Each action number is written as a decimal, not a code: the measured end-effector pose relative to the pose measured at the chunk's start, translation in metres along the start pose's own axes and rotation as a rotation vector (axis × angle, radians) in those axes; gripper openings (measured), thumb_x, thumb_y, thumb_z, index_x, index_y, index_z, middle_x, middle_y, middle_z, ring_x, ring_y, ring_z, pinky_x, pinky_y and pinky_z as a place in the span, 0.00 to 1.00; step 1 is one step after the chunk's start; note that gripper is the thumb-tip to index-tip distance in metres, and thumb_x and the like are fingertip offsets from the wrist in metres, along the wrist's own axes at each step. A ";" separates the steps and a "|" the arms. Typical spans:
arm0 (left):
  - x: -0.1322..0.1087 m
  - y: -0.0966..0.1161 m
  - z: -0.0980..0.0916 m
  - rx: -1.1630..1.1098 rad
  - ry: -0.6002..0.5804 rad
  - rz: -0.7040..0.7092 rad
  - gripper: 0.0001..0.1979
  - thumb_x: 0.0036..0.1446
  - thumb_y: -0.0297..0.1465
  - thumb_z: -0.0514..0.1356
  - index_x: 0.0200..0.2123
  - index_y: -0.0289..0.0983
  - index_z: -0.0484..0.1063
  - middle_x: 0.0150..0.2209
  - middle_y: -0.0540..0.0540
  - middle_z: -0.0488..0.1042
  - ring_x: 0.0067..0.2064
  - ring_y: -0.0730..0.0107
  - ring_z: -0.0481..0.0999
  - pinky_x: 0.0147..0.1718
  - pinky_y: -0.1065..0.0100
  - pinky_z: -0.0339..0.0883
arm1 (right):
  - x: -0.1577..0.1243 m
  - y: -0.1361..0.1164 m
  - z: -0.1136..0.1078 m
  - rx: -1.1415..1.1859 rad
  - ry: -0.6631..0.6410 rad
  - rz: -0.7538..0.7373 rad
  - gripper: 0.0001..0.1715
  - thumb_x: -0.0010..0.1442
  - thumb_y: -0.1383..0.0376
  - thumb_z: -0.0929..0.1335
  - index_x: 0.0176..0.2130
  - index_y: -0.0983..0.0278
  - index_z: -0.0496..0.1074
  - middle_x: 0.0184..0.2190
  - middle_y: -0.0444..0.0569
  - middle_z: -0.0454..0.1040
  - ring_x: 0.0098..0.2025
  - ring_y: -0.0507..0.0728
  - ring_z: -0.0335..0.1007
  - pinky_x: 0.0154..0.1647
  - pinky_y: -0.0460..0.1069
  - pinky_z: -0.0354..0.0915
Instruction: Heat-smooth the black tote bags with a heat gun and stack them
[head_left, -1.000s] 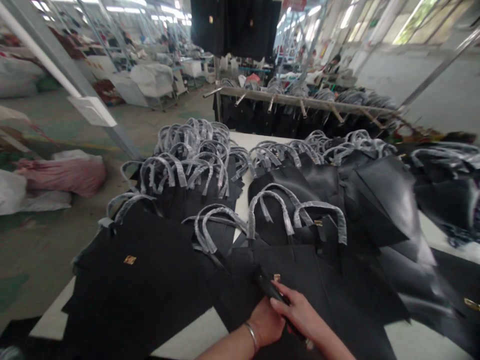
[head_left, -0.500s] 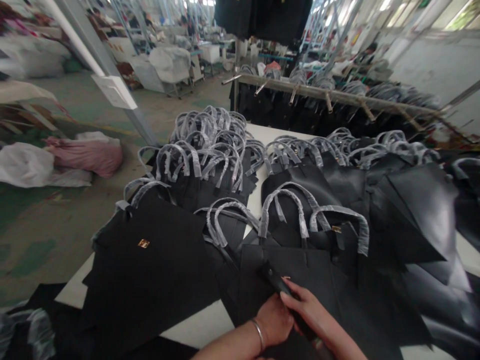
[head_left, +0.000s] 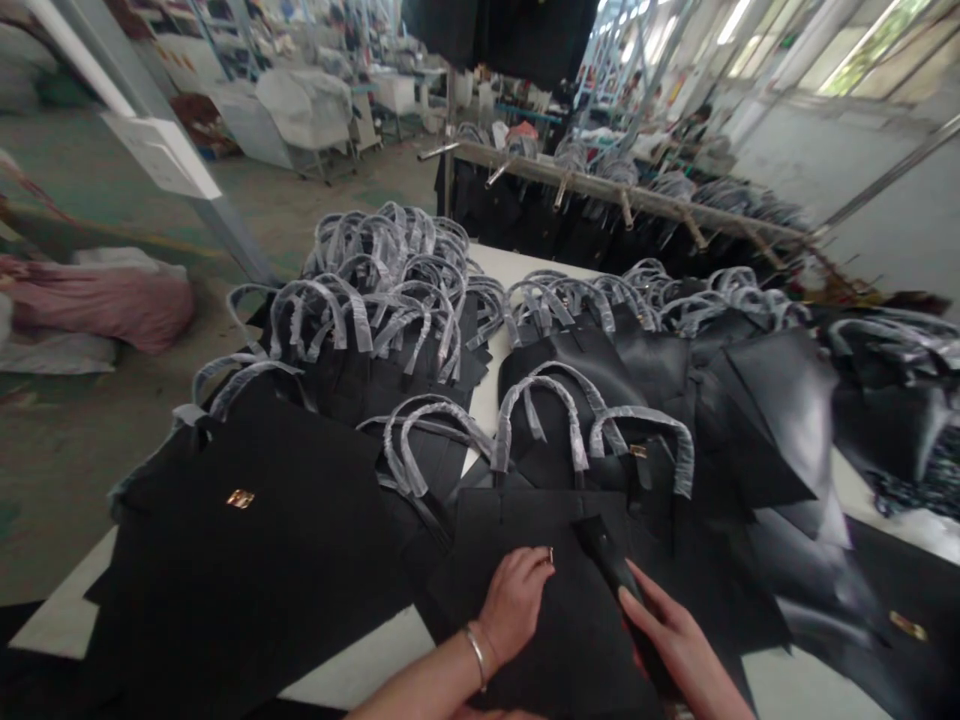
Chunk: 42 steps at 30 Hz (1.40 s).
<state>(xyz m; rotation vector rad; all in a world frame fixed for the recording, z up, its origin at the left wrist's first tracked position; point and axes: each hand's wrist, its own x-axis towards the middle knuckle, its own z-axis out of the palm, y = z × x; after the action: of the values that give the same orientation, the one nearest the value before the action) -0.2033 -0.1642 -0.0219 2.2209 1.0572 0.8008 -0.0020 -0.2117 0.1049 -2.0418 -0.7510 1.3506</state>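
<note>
On the white table point(head_left: 67, 630), left fingers point(head_left: 534, 568) curl, right fingers point(head_left: 643, 600) grip a black strip point(head_left: 606, 558).

LOG | place: we are on a bag factory floor | we see: black tote bags point(head_left: 225, 560) piled on a white surface point(head_left: 480, 265), their handles point(head_left: 544, 400) wrapped in plastic | more bags on a metal rack point(head_left: 622, 195) | sacks point(head_left: 105, 305) on the floor point(head_left: 75, 480) | workstations point(head_left: 304, 110) and people point(head_left: 697, 125) down a long hall
</note>
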 end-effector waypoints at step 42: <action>0.079 -0.068 -0.106 0.146 -0.189 -0.272 0.08 0.55 0.29 0.63 0.41 0.39 0.75 0.45 0.44 0.73 0.50 0.59 0.70 0.50 0.59 0.61 | -0.020 0.005 0.054 -0.244 -0.226 -0.164 0.39 0.58 0.50 0.66 0.64 0.62 0.61 0.20 0.39 0.69 0.17 0.51 0.65 0.18 0.45 0.61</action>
<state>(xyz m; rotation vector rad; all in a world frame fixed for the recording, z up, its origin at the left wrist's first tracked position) -0.2711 -0.0400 0.0244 2.1566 1.3213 0.4000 -0.0581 -0.2207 0.0959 -1.9750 -1.2077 1.4694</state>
